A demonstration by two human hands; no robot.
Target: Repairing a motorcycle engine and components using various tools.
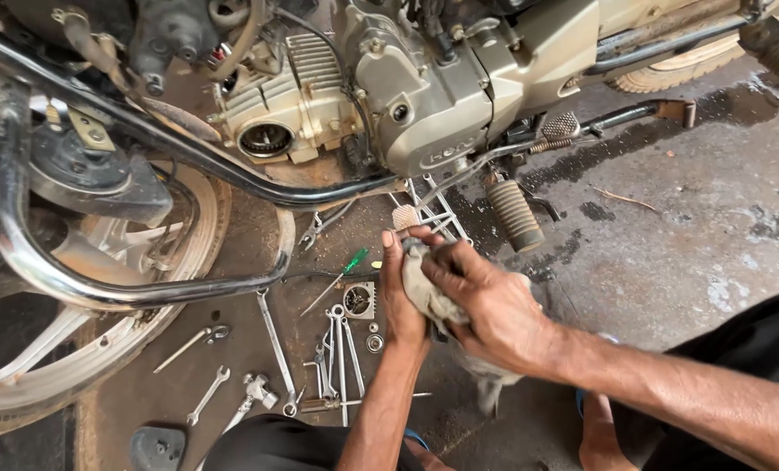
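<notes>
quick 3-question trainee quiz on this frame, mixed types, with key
1. True or false: both hands are on the grey rag.
2. The green-handled screwdriver lies: A) on the ground among the wrenches B) on the engine C) in the left hand.
3. Fill in: the footpeg beside the right hand has a ribbed ____ sleeve.

Key: 1 true; 2 A; 3 rubber.

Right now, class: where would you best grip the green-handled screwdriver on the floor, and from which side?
Grip the green handle, coming from above. The screwdriver lies flat, its thin shaft pointing towards the spanners, and the handle end is thicker and uncovered beside the left hand.
</notes>
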